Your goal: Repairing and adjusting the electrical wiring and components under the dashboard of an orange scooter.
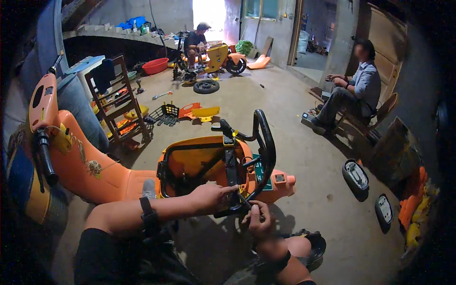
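Note:
An orange electric scooter (134,183) stands in front of me, its open body compartment (194,164) facing up. Behind the compartment rises a bent black tube rail (270,142) with a black upright bracket (231,166). My left hand (213,194) reaches across to the bracket's foot, index finger stretched out against the black frame; its other fingers are partly hidden. Close beside it, my right hand (260,218) is closed around a slim dark rod-shaped tool (244,201). The tool's tip points at the frame near my left fingertips, where contact is unclear.
Two dark oval covers (355,175) lie on the floor at right. A person (363,85) sits on a chair nearby. Another person (195,42) works at a yellow scooter (217,57) at the back. A loose wheel (206,86), black basket (164,114) and wooden rack (118,104) stand farther off.

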